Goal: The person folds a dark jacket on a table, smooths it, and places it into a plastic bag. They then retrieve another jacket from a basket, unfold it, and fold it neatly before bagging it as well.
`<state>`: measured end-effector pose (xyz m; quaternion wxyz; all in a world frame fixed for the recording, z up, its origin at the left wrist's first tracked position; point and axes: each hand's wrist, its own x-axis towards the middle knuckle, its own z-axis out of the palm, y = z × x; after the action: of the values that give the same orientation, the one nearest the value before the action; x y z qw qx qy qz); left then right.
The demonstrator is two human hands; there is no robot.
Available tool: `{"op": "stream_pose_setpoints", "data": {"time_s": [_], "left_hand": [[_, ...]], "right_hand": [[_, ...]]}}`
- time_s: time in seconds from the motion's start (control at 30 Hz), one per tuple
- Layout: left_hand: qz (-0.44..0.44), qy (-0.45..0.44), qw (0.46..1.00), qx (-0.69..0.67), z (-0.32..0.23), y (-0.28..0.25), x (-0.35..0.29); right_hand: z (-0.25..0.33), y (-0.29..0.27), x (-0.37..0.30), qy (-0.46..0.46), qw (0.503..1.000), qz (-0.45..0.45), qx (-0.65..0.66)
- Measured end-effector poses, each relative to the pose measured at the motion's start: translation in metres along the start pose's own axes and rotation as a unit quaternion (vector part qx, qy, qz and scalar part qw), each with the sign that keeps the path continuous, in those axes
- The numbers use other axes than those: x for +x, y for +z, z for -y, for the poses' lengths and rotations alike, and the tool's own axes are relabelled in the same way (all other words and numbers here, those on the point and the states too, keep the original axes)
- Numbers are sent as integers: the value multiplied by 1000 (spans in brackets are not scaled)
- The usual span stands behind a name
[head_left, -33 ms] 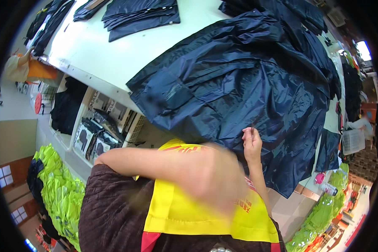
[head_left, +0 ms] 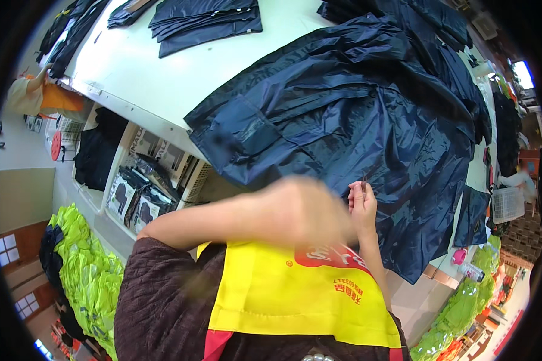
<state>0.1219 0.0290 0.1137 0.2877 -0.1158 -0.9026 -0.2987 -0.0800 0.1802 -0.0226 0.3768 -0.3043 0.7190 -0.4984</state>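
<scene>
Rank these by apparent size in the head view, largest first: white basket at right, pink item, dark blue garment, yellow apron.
1. Dark blue garment
2. Yellow apron
3. White basket
4. Pink item

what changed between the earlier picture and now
The left hand, blurred by motion, has moved up the picture, off the middle of the yellow apron toward the dark blue garment; whether it holds anything can't be told. No grasp or release shows. The right hand stays nearly in place by the garment, holding a thin dark object. The garment looks unchanged.

Garment (head_left: 373,129) on table (head_left: 183,81), right of stack (head_left: 208,27)
</scene>
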Motion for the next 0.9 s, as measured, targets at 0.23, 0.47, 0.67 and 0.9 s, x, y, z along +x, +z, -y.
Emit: {"op": "stream_pose_setpoints", "data": {"time_s": [0.23, 0.47, 0.67, 0.9], "left_hand": [[160, -435, 831, 307, 171, -21, -125], [0, -381, 919, -99, 144, -38, -97], [-97, -423, 766, -475, 74, -1, -57], [-167, -476, 659, -558, 54, 38, -38]], "right_hand": [[35, 19, 10, -45, 985, 127, -107], [51, 20, 21, -110, 990, 71, -56], [106, 30, 25, -153, 982, 105, 29], [109, 18, 32, -36, 976, 210, 50]]}}
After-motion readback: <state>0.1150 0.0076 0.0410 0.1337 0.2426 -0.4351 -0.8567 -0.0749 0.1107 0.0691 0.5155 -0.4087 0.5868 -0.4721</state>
